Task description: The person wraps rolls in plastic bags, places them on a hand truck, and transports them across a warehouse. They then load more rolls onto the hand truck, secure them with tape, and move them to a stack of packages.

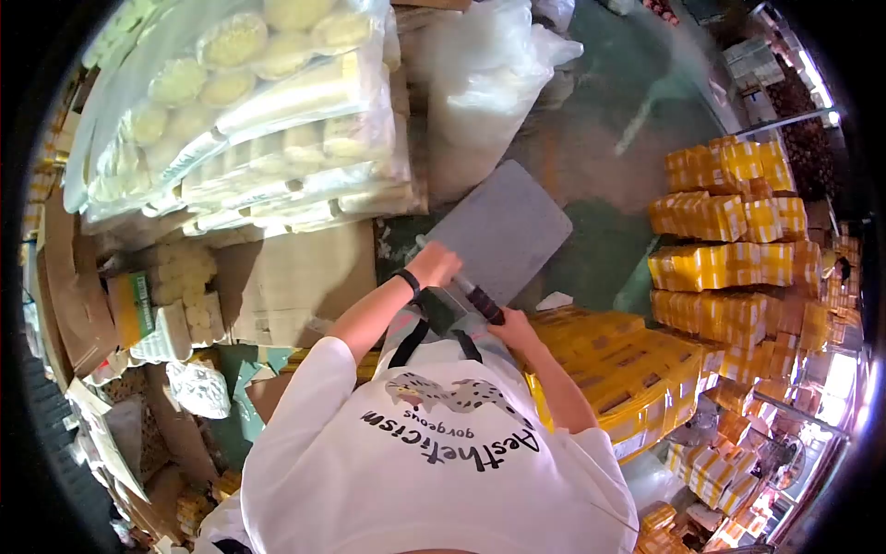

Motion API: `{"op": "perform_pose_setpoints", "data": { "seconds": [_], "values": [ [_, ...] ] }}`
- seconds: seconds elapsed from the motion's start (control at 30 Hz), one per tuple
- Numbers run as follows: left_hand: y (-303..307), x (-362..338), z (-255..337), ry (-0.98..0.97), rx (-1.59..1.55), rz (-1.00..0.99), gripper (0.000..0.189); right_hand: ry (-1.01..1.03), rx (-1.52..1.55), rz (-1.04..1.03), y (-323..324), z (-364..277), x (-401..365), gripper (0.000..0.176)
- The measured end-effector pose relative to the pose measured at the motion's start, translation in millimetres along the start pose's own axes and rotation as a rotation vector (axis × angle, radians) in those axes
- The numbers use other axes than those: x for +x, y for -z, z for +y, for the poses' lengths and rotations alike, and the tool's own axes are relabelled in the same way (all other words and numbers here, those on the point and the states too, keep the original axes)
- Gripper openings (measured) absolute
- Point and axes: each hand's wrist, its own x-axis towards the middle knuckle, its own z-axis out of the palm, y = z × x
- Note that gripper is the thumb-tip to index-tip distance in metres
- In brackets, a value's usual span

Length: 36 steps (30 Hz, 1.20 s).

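In the head view, my left hand, with a black band at the wrist, is wrapped around the metal handle of a platform cart. My right hand is closed at the other end of this handle, by its dark grip. Beyond my hands lies the flat grey deck of the cart, with nothing standing on it. My fingers are partly hidden behind the bar.
Clear plastic packs of round pale goods are piled at upper left, beside a translucent bag. Yellow-taped cartons stand close at my right. More taped boxes are stacked farther right. Flattened cardboard is at left.
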Motion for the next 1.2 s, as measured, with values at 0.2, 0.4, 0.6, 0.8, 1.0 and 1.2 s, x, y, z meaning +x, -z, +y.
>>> {"op": "perform_pose_setpoints", "data": {
  "seconds": [0.2, 0.4, 0.6, 0.8, 1.0, 1.2],
  "values": [
    [51.6, 88.9, 29.9, -0.178, -0.111, 0.358, 0.017, -0.094, -0.147, 0.012, 142.7, 7.2, -15.3, 0.043],
    [137.6, 148.7, 55.7, -0.123, -0.21, 0.346, 0.017, -0.047, -0.412, 0.065, 266.3, -12.1, -14.1, 0.044],
    [137.6, 155.0, 70.3, -0.045, -0.248, 0.402, 0.026, -0.095, -0.479, -0.25, 299.5, -15.2, -7.9, 0.055],
    [168.4, 179.5, 61.4, -0.016, -0.301, 0.572, 0.021, 0.047, -0.456, 0.044, 326.1, -11.7, -1.7, 0.051],
    [168.4, 252.4, 51.2, -0.104, -0.245, 0.66, 0.017, 0.008, -0.54, 0.257, 347.5, 25.1, 32.0, 0.047],
    [126.8, 290.2, 34.9, -0.145, -0.2, 0.526, 0.021, -0.057, -0.474, 0.357, 314.7, 68.9, 48.7, 0.041]
  ]
}}
